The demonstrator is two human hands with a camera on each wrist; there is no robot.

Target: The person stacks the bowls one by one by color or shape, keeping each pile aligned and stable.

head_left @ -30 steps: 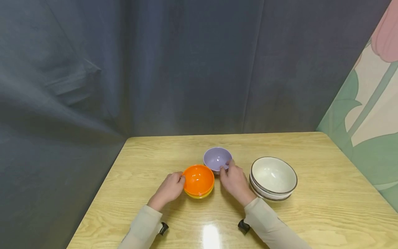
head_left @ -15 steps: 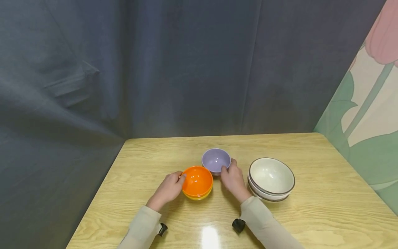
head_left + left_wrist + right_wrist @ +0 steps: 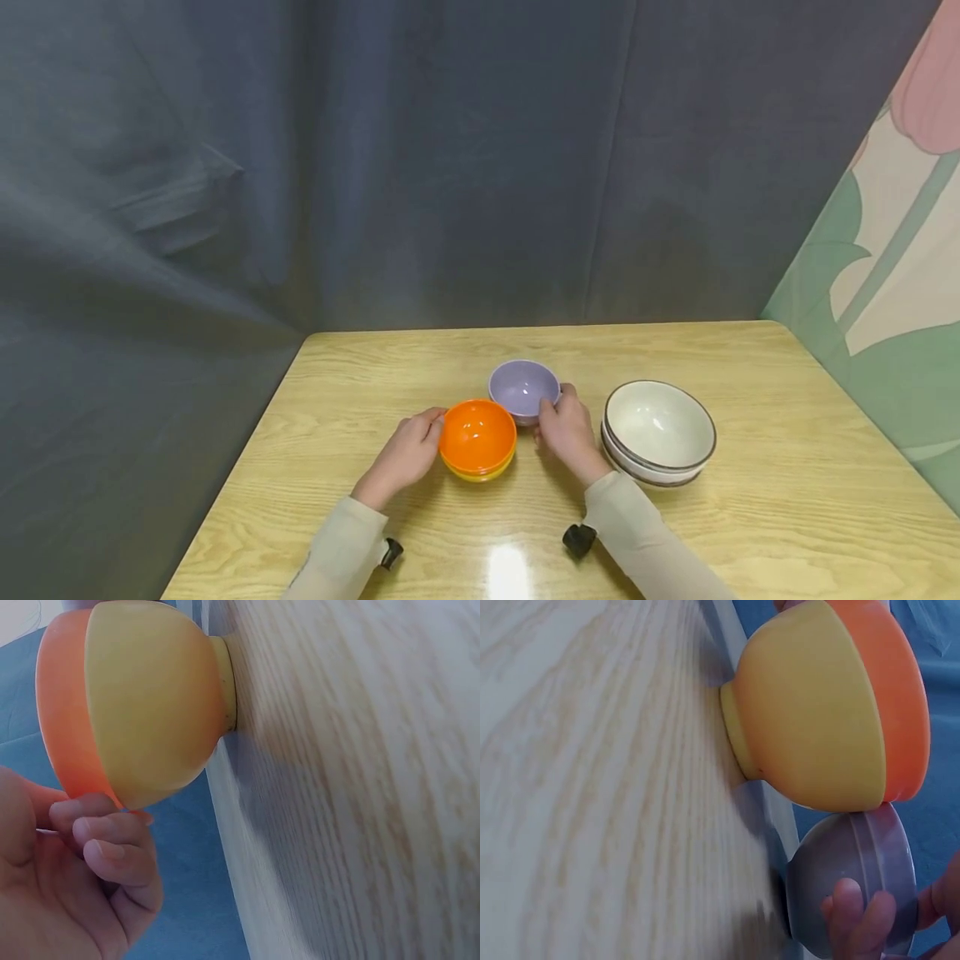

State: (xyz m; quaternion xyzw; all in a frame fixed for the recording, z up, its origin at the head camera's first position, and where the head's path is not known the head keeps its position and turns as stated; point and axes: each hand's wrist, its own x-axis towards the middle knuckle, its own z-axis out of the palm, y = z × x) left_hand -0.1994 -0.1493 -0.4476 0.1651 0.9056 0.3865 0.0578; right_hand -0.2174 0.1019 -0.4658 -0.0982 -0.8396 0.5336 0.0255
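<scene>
In the head view an orange bowl [image 3: 477, 436] sits nested in a yellow bowl [image 3: 154, 705], which stands on the table. My left hand [image 3: 405, 454] pinches the orange bowl's rim on its left side; its curled fingers [image 3: 120, 851] show against the rim in the left wrist view. Just behind and to the right, a purple bowl [image 3: 523, 389] stands close against the orange one. My right hand [image 3: 567, 431] holds the purple bowl by its right side, thumb near the rim and fingertips [image 3: 846, 907] on the outer wall. Lines near its rim leave unclear whether a second bowl is nested there.
A stack of white bowls [image 3: 660, 425] with dark rims stands to the right of my right hand. The wooden table [image 3: 795, 450] ends at a dark curtain [image 3: 450, 167] behind and on the left. A flower-patterned wall [image 3: 885, 275] borders it on the right.
My right hand's fingers have shifted from over the purple bowl's rim to lower on its outer side. My left hand keeps its pinch on the orange rim. The head view has swayed slightly.
</scene>
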